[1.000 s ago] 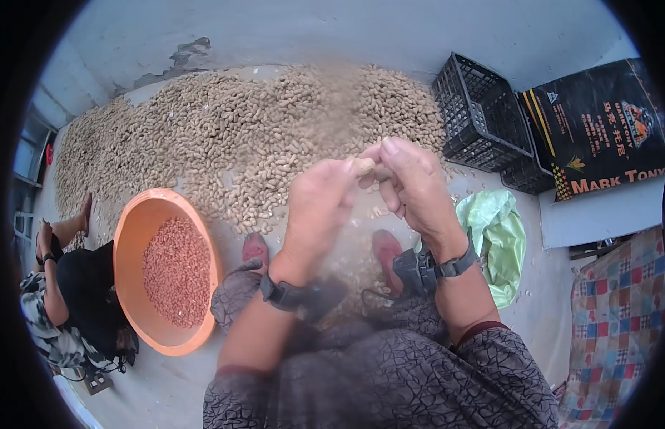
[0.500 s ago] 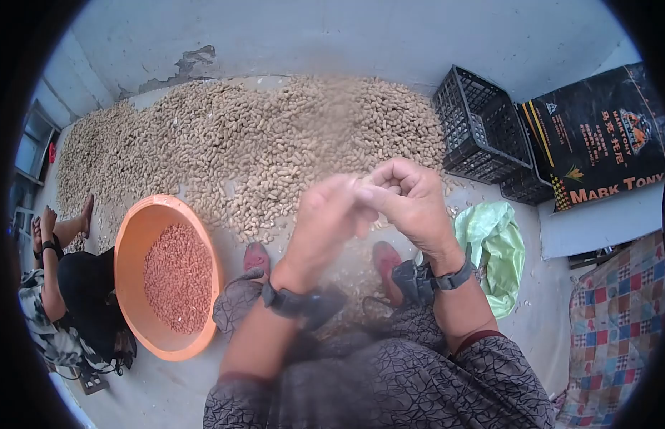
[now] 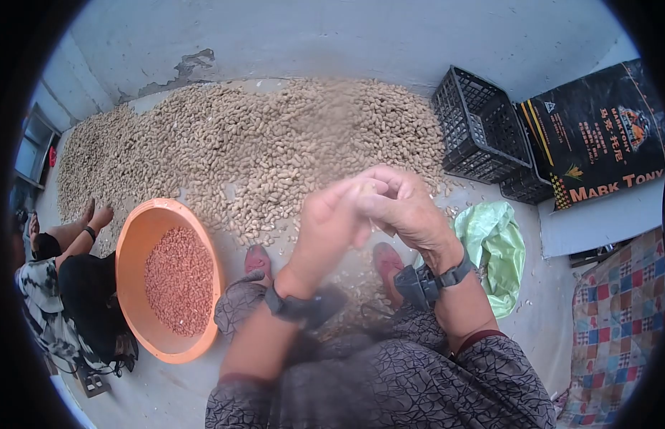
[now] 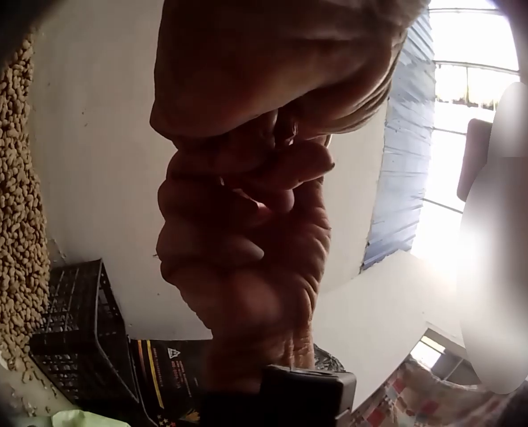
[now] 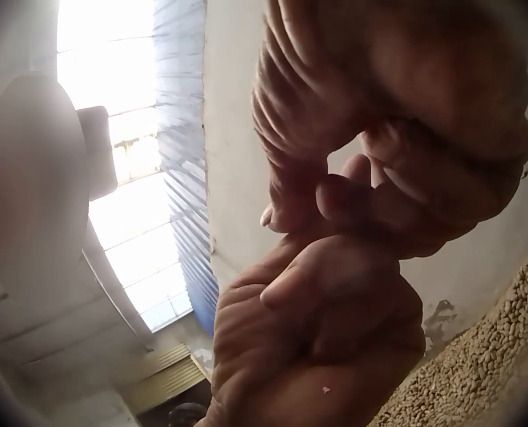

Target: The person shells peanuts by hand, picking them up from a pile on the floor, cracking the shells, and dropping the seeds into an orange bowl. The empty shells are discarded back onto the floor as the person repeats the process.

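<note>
My left hand [image 3: 321, 225], slightly blurred, meets my right hand [image 3: 414, 207] in front of my body. The fingers of both hands are bent and pinch together at one spot, around a peanut largely hidden by them. The right wrist view shows the right hand's thumb and forefinger [image 5: 406, 133] curled close against the left hand [image 5: 326, 329]. Below and beyond them spreads a heap of unshelled peanuts [image 3: 261, 146]. An orange basin [image 3: 132, 286] to the left holds reddish shelled peanuts [image 3: 179, 282].
Black plastic crates [image 3: 479, 129] stand at the right wall, beside a black printed sack [image 3: 597, 136]. A light green bag [image 3: 500, 250] lies by my right foot, and shell bits litter the floor. Another person [image 3: 46, 293] sits left of the basin. Checked cloth [image 3: 618, 329] hangs at the right.
A second ago the peanut showed at my fingertips; now my hands are closer together, slightly lower, and cover it. The other person's arm has reached out towards the heap.
</note>
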`<state>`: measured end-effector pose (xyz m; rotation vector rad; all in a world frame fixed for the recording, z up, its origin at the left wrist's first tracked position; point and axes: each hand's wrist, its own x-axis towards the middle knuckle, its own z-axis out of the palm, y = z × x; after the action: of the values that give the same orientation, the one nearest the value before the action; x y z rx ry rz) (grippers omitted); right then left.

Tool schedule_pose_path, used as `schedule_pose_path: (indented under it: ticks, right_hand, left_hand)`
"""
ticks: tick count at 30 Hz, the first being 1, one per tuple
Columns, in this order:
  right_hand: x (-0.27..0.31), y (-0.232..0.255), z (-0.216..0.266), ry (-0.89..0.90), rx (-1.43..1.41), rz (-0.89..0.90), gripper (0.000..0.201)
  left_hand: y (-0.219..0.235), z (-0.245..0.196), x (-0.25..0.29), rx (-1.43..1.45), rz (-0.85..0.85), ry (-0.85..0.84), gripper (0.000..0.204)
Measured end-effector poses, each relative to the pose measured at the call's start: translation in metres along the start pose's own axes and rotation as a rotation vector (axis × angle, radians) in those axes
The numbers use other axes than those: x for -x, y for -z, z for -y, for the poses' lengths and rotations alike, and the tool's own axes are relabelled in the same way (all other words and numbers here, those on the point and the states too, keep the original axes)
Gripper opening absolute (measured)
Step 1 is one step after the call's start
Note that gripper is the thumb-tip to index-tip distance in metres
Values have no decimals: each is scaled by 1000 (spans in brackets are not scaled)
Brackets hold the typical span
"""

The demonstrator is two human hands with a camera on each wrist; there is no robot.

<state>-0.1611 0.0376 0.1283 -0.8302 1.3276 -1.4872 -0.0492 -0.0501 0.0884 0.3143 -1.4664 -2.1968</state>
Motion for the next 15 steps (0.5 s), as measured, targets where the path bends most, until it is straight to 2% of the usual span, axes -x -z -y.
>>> schedule_pose_path:
  ticks: [2,6,9,11,15]
  right_hand:
    - [-1,0,-4,-7,-44,42,22]
    - [-5,2,-17,-5,-137,-25,21]
    - [-3,-1,-15,-25,-217,-56,18]
    - [-4,1,-17,-43,-263,-67,17]
    - [-7,0,-17,-22,-278,-77,14]
  left_hand:
    - [-1,0,1,-16,-14,-23,31]
    - [-2,6,5,68,-72,42,36]
    - [-8,2,7,-57,-71,-50,40]
    - [-16,2,5,-174,-88,-233,43]
    - [-13,12,4,-67,-109,-191,42]
